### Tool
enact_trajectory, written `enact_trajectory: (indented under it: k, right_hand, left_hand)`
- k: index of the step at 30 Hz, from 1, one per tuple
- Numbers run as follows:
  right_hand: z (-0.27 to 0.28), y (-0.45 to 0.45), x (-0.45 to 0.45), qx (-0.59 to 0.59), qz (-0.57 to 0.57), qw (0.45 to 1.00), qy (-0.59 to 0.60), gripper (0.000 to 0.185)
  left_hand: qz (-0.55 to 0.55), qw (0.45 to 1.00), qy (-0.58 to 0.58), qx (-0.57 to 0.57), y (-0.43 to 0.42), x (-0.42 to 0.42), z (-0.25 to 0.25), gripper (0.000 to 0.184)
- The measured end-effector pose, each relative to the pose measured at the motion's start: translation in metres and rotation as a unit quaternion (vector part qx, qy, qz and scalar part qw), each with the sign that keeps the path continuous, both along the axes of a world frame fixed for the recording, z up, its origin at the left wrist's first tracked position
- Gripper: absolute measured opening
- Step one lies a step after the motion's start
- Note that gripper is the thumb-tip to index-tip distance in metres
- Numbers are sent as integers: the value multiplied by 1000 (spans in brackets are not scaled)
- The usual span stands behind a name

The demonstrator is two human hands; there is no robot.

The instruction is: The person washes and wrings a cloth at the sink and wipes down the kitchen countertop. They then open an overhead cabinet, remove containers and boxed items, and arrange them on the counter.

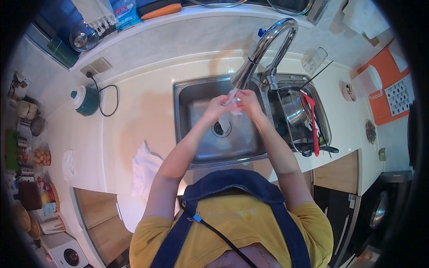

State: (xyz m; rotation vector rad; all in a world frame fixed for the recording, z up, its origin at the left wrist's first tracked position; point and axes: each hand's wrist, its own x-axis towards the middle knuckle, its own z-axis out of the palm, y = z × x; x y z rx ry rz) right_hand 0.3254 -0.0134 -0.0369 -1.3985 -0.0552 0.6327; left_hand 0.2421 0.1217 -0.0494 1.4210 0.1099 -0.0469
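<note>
The person's left hand point(217, 106) and right hand point(248, 102) both pinch a thin white sheet point(236, 111), fingers close together; the sheet is just under the spout of the faucet point(246, 71), above the basin of the metal sink point(241, 147); whether it is cloth or plastic cannot be told; to the right, a metal pot point(292, 109) and a red utensil point(316, 144) sit in a rack point(329, 129); to the left, a white cloth point(145, 166) lies at the edge of the table point(134, 87)

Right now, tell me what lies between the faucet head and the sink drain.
In the head view, the left hand and right hand, holding thin whitish material, lie between the faucet head and drain.
</note>
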Motion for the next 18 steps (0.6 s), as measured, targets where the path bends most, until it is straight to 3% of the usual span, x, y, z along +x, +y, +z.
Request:
enact_trajectory:
  k: [1,3,6,10,14,16,18]
  right_hand:
    - [-1,1,-1,0,0,1000,1,15]
    - [-2,4,-2,50,-16,997,50,15]
    - [-5,7,-7,77,-21,996,42,13]
    - [23,-4,-16,107,-22,994,25,10]
    - [13,-16,10,18,-8,1000,-23,10]
    - [10,-16,17,-4,-23,997,-71,14]
    - [10,-16,20,-47,-10,994,-98,16]
  left_hand:
    - [0,1000,1,0,-8,-3,-2,32]
    - [96,977,-103,163,-20,-6,-5,36]
    - [171,949,-119,237,-23,4,-34,35]
    - [151,946,-102,266,3,1,-21,37]
    - [95,979,-88,160,31,3,-2,27]
    - [65,960,-70,263,43,1,12,13]
    - [71,952,-75,287,50,-1,24,6]
